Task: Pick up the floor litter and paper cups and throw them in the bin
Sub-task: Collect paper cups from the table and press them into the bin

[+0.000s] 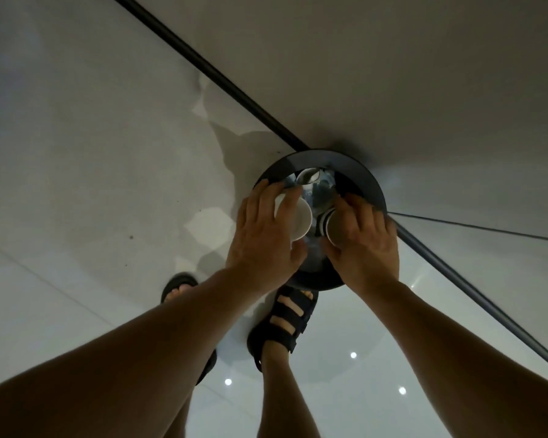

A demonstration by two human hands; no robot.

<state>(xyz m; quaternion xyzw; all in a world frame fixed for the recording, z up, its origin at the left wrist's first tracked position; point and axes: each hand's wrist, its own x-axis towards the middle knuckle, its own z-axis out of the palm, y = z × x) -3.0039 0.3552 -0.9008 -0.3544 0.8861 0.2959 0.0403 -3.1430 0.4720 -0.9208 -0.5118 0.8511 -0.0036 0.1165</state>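
- Paper cups sit in both hands at the middle of the frame, right over the mouth of the bin.
- White cup: smooth, plain paper, a tapered cylinder lying on its side with its round end facing right.
- Striped cup: pale paper with dark bands ringing one end, also on its side, its end facing left. The two cups are close together, end to end.
- Whether the bands carry any lettering cannot be told, as they are too blurred.
- Left hand: its fingers curl over the top of the white cup, slightly apart, and the thumb closes in from below.
- Right hand: its fingers wrap over the striped cup, close together, with the thumb tucked under the lower left side.
- Bin: round, with a broad, dark, matte rim. Something shiny and crinkled, like clear plastic, shows inside.
- Floor: glossy pale tiles with thin joints, mirroring small round lights at the bottom of the frame.
- Skirting: a dark strip running diagonally from the top of the frame, under a flat grey wall.
- Sandals: dark and strapped, below the bin.
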